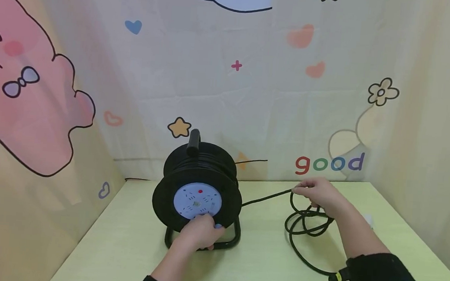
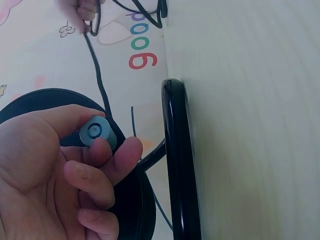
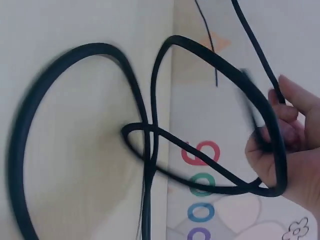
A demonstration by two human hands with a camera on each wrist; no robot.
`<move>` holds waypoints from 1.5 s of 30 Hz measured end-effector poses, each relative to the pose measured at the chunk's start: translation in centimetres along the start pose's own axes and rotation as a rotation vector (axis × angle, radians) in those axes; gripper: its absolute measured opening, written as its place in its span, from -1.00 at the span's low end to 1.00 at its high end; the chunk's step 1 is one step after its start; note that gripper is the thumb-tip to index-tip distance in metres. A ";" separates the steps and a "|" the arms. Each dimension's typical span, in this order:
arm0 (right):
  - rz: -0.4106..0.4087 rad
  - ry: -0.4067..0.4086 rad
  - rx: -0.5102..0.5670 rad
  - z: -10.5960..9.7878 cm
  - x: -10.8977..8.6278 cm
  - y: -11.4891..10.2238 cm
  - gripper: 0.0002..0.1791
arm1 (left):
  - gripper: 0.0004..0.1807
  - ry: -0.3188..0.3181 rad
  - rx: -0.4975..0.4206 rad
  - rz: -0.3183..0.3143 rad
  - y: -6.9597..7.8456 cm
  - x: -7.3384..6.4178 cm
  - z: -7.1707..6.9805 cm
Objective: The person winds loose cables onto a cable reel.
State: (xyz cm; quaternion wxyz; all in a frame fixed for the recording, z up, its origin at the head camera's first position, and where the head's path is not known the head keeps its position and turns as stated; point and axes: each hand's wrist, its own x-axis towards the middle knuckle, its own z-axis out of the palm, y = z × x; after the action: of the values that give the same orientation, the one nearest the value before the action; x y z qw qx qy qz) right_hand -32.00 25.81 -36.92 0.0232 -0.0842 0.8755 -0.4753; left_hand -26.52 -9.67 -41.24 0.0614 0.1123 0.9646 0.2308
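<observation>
A black cable reel (image 1: 161, 199) with a pale blue socket plate (image 1: 190, 194) stands upright on its tube stand (image 1: 237, 235). My left hand (image 1: 201, 232) is at the lower front of the reel. Its thumb and fingers pinch a small blue-grey knob (image 2: 95, 129), as the left wrist view shows. To the right, my right hand (image 1: 320, 194) grips the black cable (image 1: 266, 198), which runs fairly straight from the reel to the fingers. Loose loops of this cable (image 3: 16, 150) hang below the right hand and partly cross it in the right wrist view.
The pale table (image 1: 121, 247) reaches back to a printed curtain (image 1: 213, 91). Curtains also close off both sides. A carrying handle (image 1: 194, 143) rises from the reel's top. A small white thing (image 1: 368, 220) shows behind the right forearm. A thin dark line (image 1: 255, 161) marks the back curtain.
</observation>
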 end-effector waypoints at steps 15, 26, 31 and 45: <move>-0.081 0.094 -0.439 -3.2 -1.2 0.1 -0.56 | -0.57 -0.008 -0.006 -0.017 0.0 -0.1 -0.1; -0.122 0.168 -0.489 -3.0 -1.2 0.6 -0.60 | -0.60 -0.005 -0.007 -0.027 0.0 0.1 0.1; -0.129 0.197 -0.545 -2.5 -1.0 0.4 -0.52 | -0.63 0.005 0.008 -0.026 -0.1 0.0 0.0; -0.211 0.224 -0.607 0.6 0.0 -0.8 -0.49 | -0.67 -0.007 0.066 -0.057 -1.6 -1.0 -0.9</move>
State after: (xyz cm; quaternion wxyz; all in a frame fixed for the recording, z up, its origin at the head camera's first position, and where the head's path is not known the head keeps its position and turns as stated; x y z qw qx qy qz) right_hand -31.82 24.91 -36.55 -0.1486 -0.1245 0.9607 -0.1989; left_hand -26.01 -11.70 -41.11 0.0675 0.0876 0.9742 0.1965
